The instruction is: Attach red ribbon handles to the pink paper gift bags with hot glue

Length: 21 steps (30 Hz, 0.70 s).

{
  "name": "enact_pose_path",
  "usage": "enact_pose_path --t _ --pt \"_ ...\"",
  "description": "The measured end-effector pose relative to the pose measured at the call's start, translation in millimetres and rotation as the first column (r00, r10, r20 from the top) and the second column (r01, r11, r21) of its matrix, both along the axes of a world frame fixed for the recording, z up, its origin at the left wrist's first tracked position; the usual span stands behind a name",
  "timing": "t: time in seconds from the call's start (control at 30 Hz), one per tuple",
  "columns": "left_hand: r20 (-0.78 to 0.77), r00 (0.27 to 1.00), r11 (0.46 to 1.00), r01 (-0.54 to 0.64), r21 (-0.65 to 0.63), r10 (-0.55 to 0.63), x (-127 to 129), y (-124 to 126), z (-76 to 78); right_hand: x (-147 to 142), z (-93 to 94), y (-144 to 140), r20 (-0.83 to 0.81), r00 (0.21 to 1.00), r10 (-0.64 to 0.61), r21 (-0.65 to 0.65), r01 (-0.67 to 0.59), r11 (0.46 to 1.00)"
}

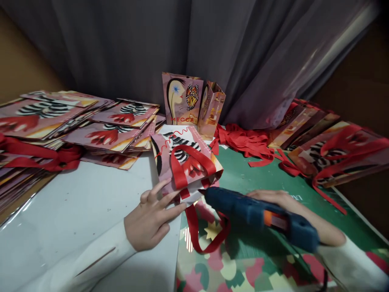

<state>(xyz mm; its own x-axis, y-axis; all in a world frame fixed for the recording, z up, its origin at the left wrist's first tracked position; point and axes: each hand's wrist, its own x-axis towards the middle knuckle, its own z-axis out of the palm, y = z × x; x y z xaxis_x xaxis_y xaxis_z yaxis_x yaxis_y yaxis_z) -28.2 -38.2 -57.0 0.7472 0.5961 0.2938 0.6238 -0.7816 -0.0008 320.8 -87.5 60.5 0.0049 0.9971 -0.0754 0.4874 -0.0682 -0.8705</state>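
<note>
A paper gift bag with a pink, zebra-striped and red flower print lies on its side, its mouth toward me. One red ribbon handle loops over its upper panel; another red ribbon loop hangs from the lower side. My left hand rests at the left corner of the mouth, fingers stretched and spread against the bag. In my right hand is a blue hot glue gun, which hides most of my fingers. Its dark nozzle points left, at the mouth near the ribbon ends; whether it touches is unclear.
Flat bags are stacked at left, with red ribbon on top. Two upright bags stand at the back before a grey curtain. A red ribbon pile and finished-looking bags lie at right.
</note>
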Motion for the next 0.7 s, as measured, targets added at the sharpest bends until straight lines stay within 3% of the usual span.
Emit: enact_pose_path --t 0.03,0.07,0.13,0.2,0.37,0.7 --pt "-0.005 1.0 1.0 0.003 0.003 -0.003 -0.2 0.0 0.8 -3.2 1.4 11.0 0.068 0.979 0.193 -0.045 -0.19 0.981" --pt "-0.005 1.0 1.0 0.005 0.006 -0.005 -0.2 -0.1 1.6 -6.4 0.8 20.8 0.132 0.915 0.381 -0.087 -0.372 0.924" --pt "0.003 1.0 1.0 0.007 0.009 -0.007 -0.4 -0.6 2.3 -12.4 -4.7 36.9 0.25 0.759 0.601 -0.121 -0.591 0.797" --pt "0.004 1.0 1.0 -0.001 0.006 0.001 -1.0 -1.6 2.1 -16.9 -12.9 48.9 0.328 0.711 0.623 -0.091 -0.632 0.77" --pt "0.002 1.0 1.0 -0.001 -0.021 0.001 -5.1 -4.1 1.7 -24.9 -31.1 64.0 0.372 0.696 0.615 -0.072 -0.638 0.766" --pt "-0.016 0.999 0.997 0.04 -0.064 -0.041 -10.3 -4.2 5.2 -36.0 -57.5 75.8 0.162 0.736 0.657 -0.082 -0.654 0.752"
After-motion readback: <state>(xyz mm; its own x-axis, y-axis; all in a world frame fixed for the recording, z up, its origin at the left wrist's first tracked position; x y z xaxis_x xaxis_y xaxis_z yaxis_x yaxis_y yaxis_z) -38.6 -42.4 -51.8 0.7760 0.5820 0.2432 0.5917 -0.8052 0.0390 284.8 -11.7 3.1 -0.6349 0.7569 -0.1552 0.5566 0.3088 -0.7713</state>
